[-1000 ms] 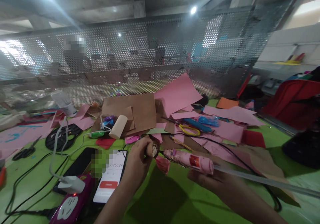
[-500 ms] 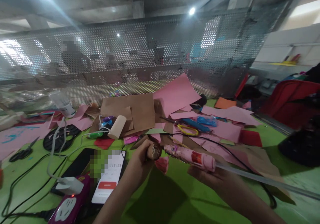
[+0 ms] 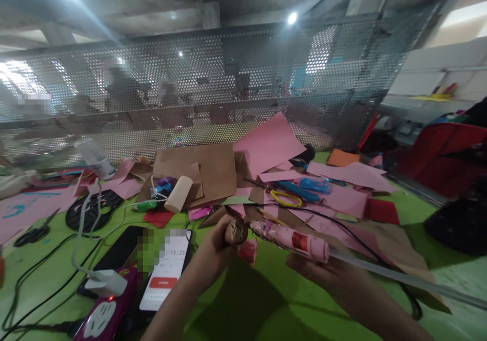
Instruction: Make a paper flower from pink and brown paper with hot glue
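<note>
My left hand (image 3: 215, 247) is closed around a short brown paper roll (image 3: 238, 231), its rough, pale-flecked end turned towards me. A crumpled pink scrap (image 3: 248, 252) shows just beneath the roll; I cannot tell whether the two are joined. Across from it my right hand (image 3: 319, 267) grips a pink hot glue gun (image 3: 289, 237) with a red patch on its side. A long translucent glue stick (image 3: 384, 267) runs out of the gun's back end to the right. The gun's messy tip points left, close to the roll; a small gap seems to part them.
A phone (image 3: 165, 275) with a timer lies left of my forearm, beside a purple power strip (image 3: 106, 305) with a white charger. Black scissors (image 3: 36, 234) rest at far left. Yellow-handled scissors (image 3: 285, 198), pink paper (image 3: 274, 143) and brown cardboard (image 3: 213, 168) lie behind my hands.
Hardly anything differs. The brown roll in my left hand has shifted very slightly to the right, while the glue gun stays nearly in place.
</note>
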